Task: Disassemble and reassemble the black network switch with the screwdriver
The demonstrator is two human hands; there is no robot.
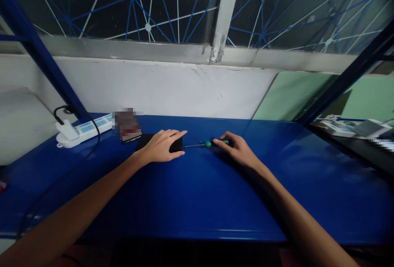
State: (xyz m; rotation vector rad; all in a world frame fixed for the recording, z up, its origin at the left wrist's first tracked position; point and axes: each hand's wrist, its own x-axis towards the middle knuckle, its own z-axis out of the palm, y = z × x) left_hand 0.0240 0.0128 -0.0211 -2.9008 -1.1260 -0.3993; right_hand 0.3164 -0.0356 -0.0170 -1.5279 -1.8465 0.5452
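Flat on the blue desk lies a black rectangular box (176, 144), partly hidden under my left hand (160, 146). That hand holds it from above, with the fingers over the far side and the thumb along the near right corner. My right hand (232, 146) grips a screwdriver (208, 144) by its green and black handle. The screwdriver lies nearly level, and its thin metal shaft points left. Its tip meets the right end of the box; whether it goes in there I cannot tell.
A white power strip (92, 127) with a plugged-in adapter and black cable (99, 133) sits at the back left. Beside it is a dark, blurred-out booklet-like item (127, 125). Blue frame posts rise on both sides. Papers (353, 127) lie far right, near a green board (292, 94).
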